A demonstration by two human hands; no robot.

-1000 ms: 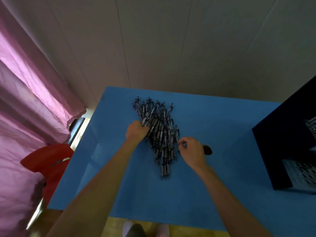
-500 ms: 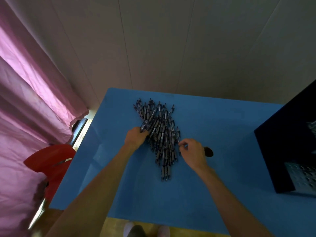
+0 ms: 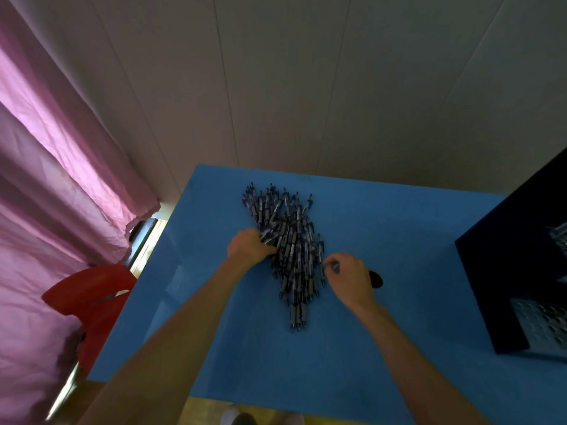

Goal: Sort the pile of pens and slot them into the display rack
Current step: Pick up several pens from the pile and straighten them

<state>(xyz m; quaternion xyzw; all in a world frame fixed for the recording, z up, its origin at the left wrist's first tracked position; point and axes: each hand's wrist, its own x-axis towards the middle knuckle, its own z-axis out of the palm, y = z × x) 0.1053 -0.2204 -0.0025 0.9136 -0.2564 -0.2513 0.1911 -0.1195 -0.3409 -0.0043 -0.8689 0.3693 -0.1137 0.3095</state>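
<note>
A pile of dark pens (image 3: 291, 246) lies in the middle of the blue table (image 3: 399, 240), most of them pointing roughly toward and away from me. My left hand (image 3: 250, 248) rests at the pile's left edge, its fingers closed around a few pens. My right hand (image 3: 348, 276) is at the pile's right edge, thumb and forefinger pinched on the end of one pen. The dark display rack (image 3: 518, 271) stands at the table's right edge, with perforated metal panels on its near side.
A small dark round object (image 3: 376, 279) lies on the table just right of my right hand. A red chair (image 3: 89, 299) and a pink curtain (image 3: 55, 185) are to the left of the table. A pale wall is behind it.
The view has tilted slightly. My left hand has slid a little toward me along the pile's left edge. My right hand stays pinched at the right edge.
</note>
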